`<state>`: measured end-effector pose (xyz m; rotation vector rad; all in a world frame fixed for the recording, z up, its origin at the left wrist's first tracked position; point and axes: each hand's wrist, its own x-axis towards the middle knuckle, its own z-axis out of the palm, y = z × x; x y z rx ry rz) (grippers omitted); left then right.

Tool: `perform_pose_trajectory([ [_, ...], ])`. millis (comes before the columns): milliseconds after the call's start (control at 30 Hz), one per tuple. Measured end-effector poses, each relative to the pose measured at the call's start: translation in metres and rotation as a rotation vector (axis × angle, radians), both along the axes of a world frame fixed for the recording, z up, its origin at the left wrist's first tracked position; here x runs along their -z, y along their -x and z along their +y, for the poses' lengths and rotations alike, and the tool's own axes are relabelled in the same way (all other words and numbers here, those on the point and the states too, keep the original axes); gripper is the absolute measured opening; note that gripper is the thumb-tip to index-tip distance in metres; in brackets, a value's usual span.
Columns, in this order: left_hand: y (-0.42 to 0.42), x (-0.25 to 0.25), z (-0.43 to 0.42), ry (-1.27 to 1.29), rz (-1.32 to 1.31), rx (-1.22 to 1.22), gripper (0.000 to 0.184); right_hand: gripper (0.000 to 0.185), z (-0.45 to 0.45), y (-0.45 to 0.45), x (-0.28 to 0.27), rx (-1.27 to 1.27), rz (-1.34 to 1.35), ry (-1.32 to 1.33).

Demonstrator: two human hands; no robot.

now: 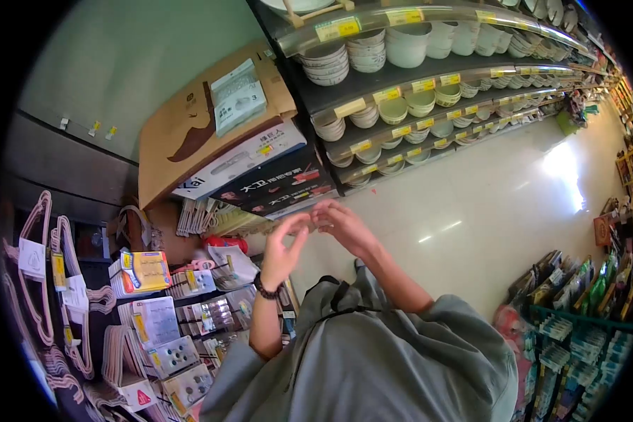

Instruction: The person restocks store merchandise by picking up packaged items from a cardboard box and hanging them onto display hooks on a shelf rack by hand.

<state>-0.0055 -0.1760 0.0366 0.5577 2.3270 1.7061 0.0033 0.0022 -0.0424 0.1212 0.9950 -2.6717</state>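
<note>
Both hands are raised in front of the grey shirt, near the middle of the view. My left hand [286, 247], with a dark beaded bracelet at the wrist, has its fingers curved and parted from the thumb, and nothing shows in it. My right hand [343, 226] is beside it, fingers bent and slightly apart, fingertips close to those of the left; no object is visible in it. Just beyond them stand stacked black boxes [281, 184] and an open brown carton [165, 141], on which lies a pale blue packet [238, 100].
Shelves of bowls [394, 109] with yellow price tags run along the top right. Packaged hooks [172, 355] and hangers [36, 260] hang at the left. Shiny floor [471, 204] stretches to the right, and racks of packets [577, 337] stand at the lower right.
</note>
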Motion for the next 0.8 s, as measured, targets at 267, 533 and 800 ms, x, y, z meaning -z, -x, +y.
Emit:
perform_pose_trajectory([
  [267, 0.200, -0.028, -0.014, 0.214, 0.549, -0.114, 0.027, 0.031, 0.004, 0.073, -0.026, -0.019, 0.077, 0.075],
  [533, 0.299, -0.010, -0.025, 0.691, 0.787, -0.026, 0.040, 0.050, -0.030, 0.171, -0.033, -0.071, 0.174, 0.038],
  [800, 0.191, -0.023, -0.030, 0.509, 0.578, 0.182, 0.043, 0.048, -0.041, 0.178, -0.014, -0.090, -0.167, -0.169],
])
